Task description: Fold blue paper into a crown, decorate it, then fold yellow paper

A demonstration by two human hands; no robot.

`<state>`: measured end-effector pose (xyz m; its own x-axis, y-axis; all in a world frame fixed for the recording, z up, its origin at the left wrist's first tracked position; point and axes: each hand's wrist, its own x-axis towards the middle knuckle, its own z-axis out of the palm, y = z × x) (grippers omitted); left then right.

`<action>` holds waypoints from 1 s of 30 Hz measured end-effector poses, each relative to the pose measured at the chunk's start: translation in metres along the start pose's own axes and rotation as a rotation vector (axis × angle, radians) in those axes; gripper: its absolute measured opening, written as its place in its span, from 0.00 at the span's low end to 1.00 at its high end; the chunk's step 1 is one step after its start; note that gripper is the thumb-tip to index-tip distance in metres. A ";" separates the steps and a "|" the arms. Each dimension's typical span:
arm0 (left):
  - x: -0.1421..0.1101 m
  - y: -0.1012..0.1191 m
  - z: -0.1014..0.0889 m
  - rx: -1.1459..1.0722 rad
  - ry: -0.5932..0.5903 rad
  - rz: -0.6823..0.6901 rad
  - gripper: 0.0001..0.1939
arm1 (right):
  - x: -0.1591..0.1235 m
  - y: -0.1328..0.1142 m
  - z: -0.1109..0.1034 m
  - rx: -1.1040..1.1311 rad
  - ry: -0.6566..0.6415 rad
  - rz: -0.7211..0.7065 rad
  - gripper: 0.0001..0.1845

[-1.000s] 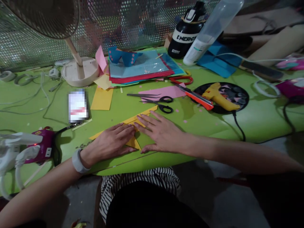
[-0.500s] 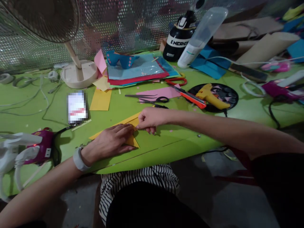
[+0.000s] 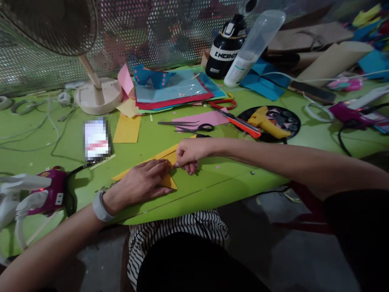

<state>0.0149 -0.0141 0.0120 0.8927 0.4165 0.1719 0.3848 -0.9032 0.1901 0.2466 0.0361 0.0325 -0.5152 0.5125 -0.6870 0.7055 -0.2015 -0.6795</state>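
A folded sheet of yellow paper (image 3: 167, 154) lies slantwise near the front edge of the table. My left hand (image 3: 146, 178) rests flat over its lower part, fingers stretched out and pressing it down. Beside those fingertips, my right hand (image 3: 191, 153) is closed with its fingers curled in, thumb and fingertips at the paper's right edge. Part of the paper is hidden under both hands. Just beyond them lie black scissors (image 3: 203, 128), grey tweezers (image 3: 178, 123) and a strip of pink paper (image 3: 216, 116).
A red utility knife (image 3: 244, 126) and a yellow glue gun (image 3: 267, 123) on a black tray (image 3: 296, 117) lie right. Behind are blue paper glasses (image 3: 152, 77) and a black bottle (image 3: 223, 52). Left stand a fan (image 3: 99, 95), a phone (image 3: 96, 138) and a purple power strip (image 3: 54, 190).
The whole view has shifted slightly. Both hands stay at the same place on the yellow paper, with hardly any visible movement.
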 end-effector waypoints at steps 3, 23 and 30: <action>-0.001 0.000 0.000 -0.002 -0.007 0.010 0.26 | -0.003 0.010 -0.006 0.016 0.016 -0.004 0.18; 0.019 -0.001 -0.033 -0.065 0.055 -0.428 0.17 | -0.002 -0.004 -0.007 -0.108 -0.007 0.050 0.16; 0.061 -0.001 -0.029 -0.802 -0.457 -0.939 0.19 | -0.001 -0.003 -0.009 -0.148 -0.023 0.033 0.15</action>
<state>0.0621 0.0156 0.0500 0.4231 0.6320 -0.6493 0.7940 0.0867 0.6017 0.2496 0.0437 0.0376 -0.5003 0.4882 -0.7151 0.7855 -0.0916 -0.6121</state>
